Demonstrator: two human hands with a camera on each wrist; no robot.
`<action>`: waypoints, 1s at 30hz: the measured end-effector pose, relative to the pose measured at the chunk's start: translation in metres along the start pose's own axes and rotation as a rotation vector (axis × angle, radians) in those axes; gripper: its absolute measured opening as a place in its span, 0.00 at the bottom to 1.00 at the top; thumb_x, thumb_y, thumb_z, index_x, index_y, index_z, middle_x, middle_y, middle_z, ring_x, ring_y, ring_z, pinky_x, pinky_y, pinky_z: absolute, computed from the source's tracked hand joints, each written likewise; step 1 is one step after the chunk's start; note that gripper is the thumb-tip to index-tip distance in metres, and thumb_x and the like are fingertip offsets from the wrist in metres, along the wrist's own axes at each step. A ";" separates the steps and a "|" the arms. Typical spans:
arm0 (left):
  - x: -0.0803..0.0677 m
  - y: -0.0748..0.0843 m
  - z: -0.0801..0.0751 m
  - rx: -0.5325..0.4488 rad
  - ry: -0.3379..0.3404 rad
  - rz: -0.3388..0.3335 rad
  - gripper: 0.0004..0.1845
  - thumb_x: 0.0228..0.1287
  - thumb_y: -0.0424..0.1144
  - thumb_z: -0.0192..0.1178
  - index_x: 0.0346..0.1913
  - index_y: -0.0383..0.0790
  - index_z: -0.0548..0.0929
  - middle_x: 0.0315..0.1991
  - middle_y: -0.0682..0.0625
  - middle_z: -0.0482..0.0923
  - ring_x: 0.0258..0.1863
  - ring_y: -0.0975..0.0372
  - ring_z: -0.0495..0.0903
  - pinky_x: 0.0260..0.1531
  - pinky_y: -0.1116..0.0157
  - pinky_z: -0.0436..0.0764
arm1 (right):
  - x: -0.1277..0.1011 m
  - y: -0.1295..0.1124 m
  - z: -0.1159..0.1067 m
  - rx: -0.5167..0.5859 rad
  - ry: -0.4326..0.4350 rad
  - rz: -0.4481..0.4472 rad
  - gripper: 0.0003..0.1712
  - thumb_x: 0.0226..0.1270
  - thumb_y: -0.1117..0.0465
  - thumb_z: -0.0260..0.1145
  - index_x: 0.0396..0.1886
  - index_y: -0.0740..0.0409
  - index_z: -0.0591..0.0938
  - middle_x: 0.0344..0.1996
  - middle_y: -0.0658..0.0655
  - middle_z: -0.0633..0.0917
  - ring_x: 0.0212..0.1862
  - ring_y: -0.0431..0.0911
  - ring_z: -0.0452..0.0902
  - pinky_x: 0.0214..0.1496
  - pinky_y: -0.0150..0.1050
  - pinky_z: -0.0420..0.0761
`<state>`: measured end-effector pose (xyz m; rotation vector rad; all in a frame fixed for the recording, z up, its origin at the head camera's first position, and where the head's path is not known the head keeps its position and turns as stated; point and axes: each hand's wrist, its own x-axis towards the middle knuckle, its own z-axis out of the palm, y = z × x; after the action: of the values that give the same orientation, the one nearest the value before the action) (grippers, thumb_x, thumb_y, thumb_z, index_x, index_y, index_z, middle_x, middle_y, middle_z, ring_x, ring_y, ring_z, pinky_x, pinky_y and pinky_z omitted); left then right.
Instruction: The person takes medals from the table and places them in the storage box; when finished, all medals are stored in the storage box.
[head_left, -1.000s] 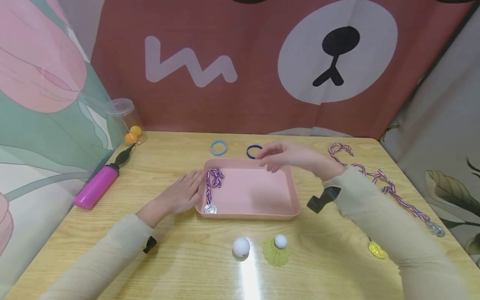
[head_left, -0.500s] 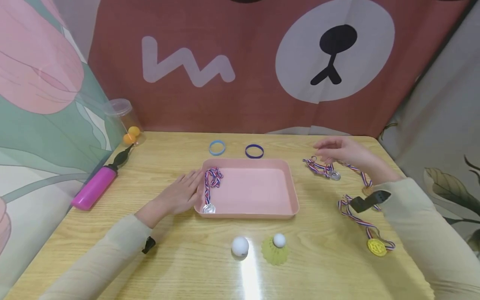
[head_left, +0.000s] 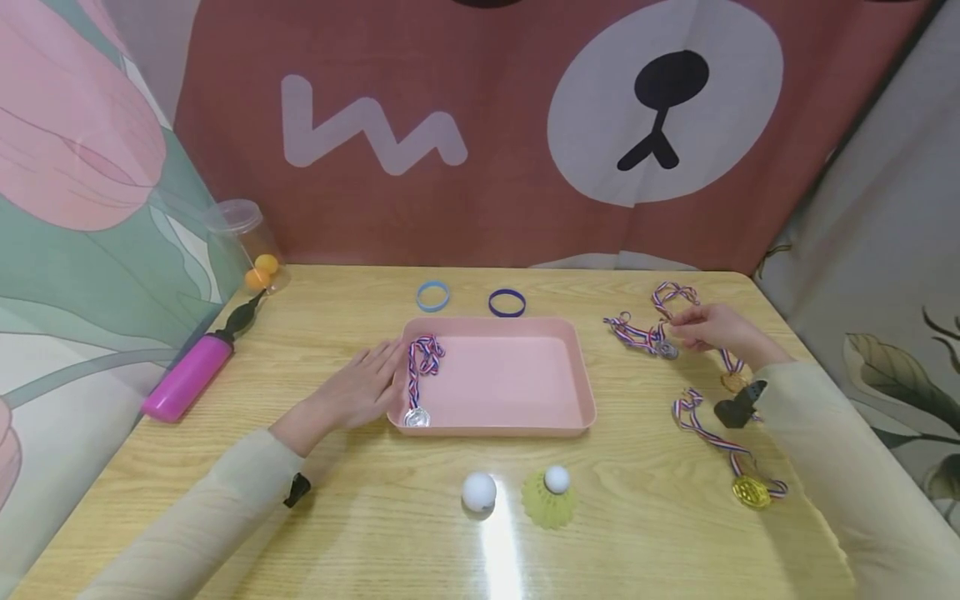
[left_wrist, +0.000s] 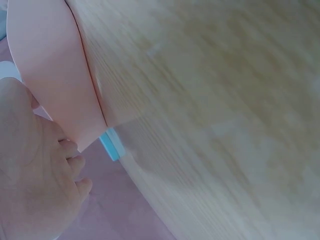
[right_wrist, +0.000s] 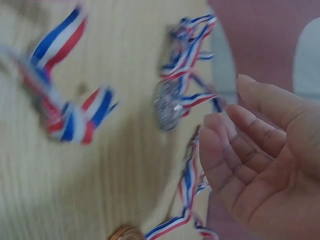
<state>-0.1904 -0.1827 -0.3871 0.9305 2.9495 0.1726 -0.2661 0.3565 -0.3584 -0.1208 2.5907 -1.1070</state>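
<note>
While a pink pump [head_left: 189,373] lies at the table's [head_left: 375,517] far left, a clear jar [head_left: 247,242] with orange balls stands behind it by the wall. Next comes the left hand [head_left: 366,387], flat on the wood with fingers straight and loose, holding nothing; its fingertips touch the left wall of the pink tray [head_left: 525,425]. Just inside that wall lies a silver medal [head_left: 417,416] with its striped ribbon bunched above it. Behind the tray lie a light blue band [head_left: 433,296] and a dark blue band [head_left: 507,302], apart from each other. Near the front edge sit a white ball [head_left: 479,492] and, just beside it, a yellow shuttlecock [head_left: 552,498]. Right of the tray a second silver medal [head_left: 664,350] rests on the table, its ribbon heaped to its left. The right hand [head_left: 712,330] is low over it, fingers loosely curled, fingertips at the medal; the right wrist view shows the palm empty, the fingers [right_wrist: 235,145] just beside the disc. Whether they touch it cannot be told. A bronze medal [head_left: 732,382] lies partly hidden by the wrist, and a gold medal [head_left: 751,491] lies nearer the front right.
</note>
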 end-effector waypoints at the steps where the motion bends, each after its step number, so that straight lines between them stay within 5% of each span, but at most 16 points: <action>1: 0.000 0.000 0.000 -0.003 -0.002 -0.001 0.31 0.72 0.45 0.36 0.70 0.28 0.48 0.70 0.37 0.44 0.68 0.45 0.45 0.65 0.49 0.48 | 0.002 0.003 0.001 -0.021 -0.003 0.007 0.28 0.66 0.56 0.60 0.55 0.77 0.68 0.35 0.60 0.80 0.33 0.44 0.76 0.38 0.39 0.80; 18: 0.000 -0.001 0.000 0.000 -0.010 0.002 0.31 0.73 0.46 0.34 0.70 0.29 0.49 0.70 0.37 0.44 0.68 0.46 0.45 0.65 0.49 0.49 | 0.015 -0.001 0.022 -0.169 -0.073 0.020 0.14 0.58 0.65 0.65 0.27 0.67 0.69 0.19 0.51 0.72 0.21 0.41 0.70 0.23 0.34 0.77; 30: 0.001 -0.003 0.001 0.001 -0.009 0.004 0.31 0.73 0.45 0.34 0.70 0.29 0.49 0.70 0.37 0.45 0.68 0.45 0.46 0.65 0.49 0.48 | 0.015 -0.001 0.022 -0.260 -0.073 0.073 0.20 0.55 0.62 0.68 0.34 0.74 0.71 0.23 0.54 0.75 0.24 0.42 0.72 0.27 0.36 0.78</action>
<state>-0.1925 -0.1845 -0.3888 0.9348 2.9405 0.1664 -0.2732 0.3375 -0.3762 -0.1215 2.6388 -0.7229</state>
